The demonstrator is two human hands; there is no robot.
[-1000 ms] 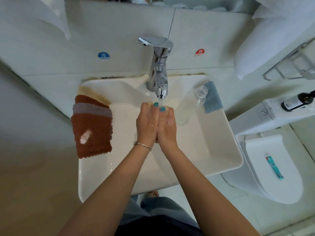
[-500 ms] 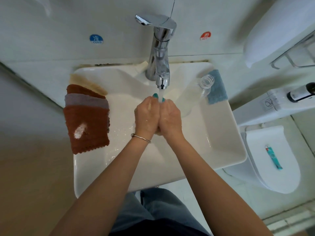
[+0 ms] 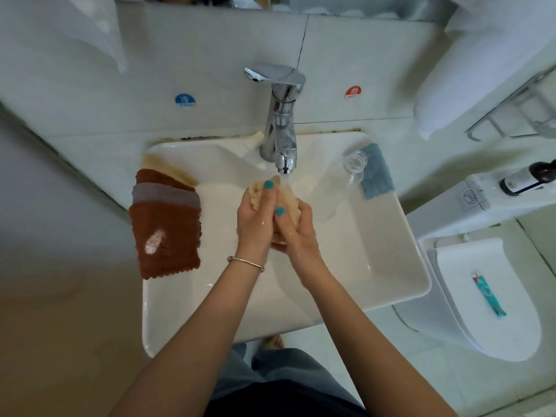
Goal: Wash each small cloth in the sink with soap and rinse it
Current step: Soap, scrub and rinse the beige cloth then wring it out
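A wet cream cloth (image 3: 288, 198) is bunched between both hands over the white sink (image 3: 391, 266), right under the running chrome tap (image 3: 281, 121). My left hand (image 3: 255, 221) grips its left side, thumb on top. My right hand (image 3: 298, 233) grips its right side. A pile of small cloths lies over the sink's left rim: a rust-brown cloth (image 3: 165, 236) with a white smear on top, then grey, brown and cream ones behind it. A blue cloth (image 3: 376, 176) lies on the right rim.
A clear uncapped plastic bottle (image 3: 337, 188) leans inside the basin by the blue cloth. To the right are a toilet (image 3: 487, 296) with a teal tube on its lid and a dark bottle (image 3: 529, 177) on the cistern. White towels hang on the wall above.
My hands were pressed together under the stream with the cloth hidden; now they have parted a little and the cream cloth shows between them. The camera view shifted slightly.
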